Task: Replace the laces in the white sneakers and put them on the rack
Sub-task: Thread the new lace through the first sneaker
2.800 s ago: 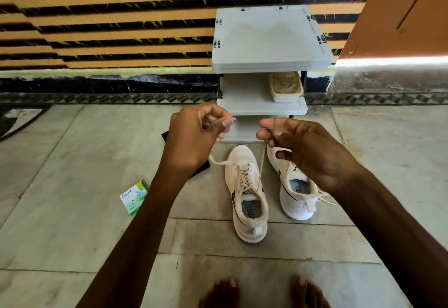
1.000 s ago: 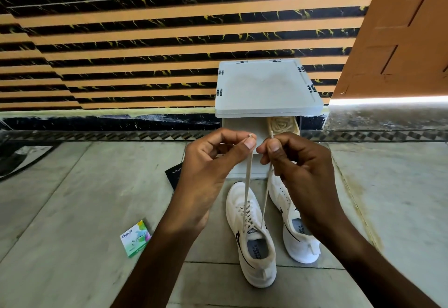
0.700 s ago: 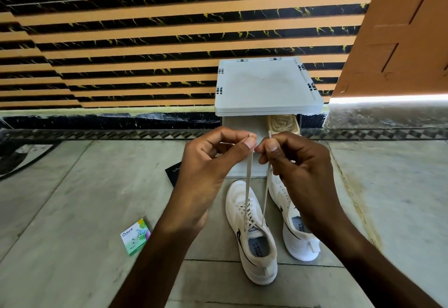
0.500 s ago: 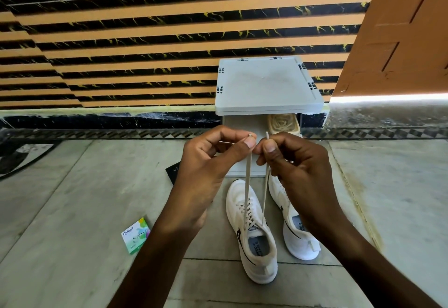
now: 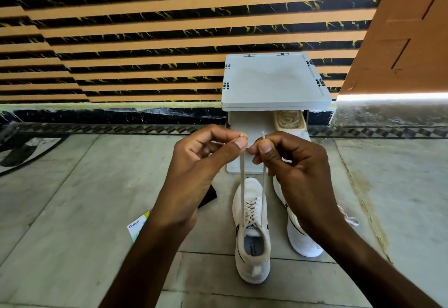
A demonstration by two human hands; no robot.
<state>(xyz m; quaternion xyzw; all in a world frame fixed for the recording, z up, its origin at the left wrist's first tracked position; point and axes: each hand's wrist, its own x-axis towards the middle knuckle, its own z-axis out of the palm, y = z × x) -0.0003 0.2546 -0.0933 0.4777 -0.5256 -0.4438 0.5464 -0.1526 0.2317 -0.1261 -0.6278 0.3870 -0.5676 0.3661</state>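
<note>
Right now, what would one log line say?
left hand pinches lace end | right hand pinches other lace end | white sneaker on floor

Vs 2.8 s ago, I see both hands raised & closer together. Left hand [image 5: 201,169] no longer draws its end of the lace [image 5: 241,186] out sideways. It & right hand [image 5: 291,162] now each pinch a tip betw thumb & forefinger, tips approx level. Both strands run taut & near-parallel up from near sneaker [image 5: 253,235], not slack. View has tilted up, so rack [image 5: 274,82] sits lower in frame. Left forearm now covers part of green box [image 5: 135,226].
</note>
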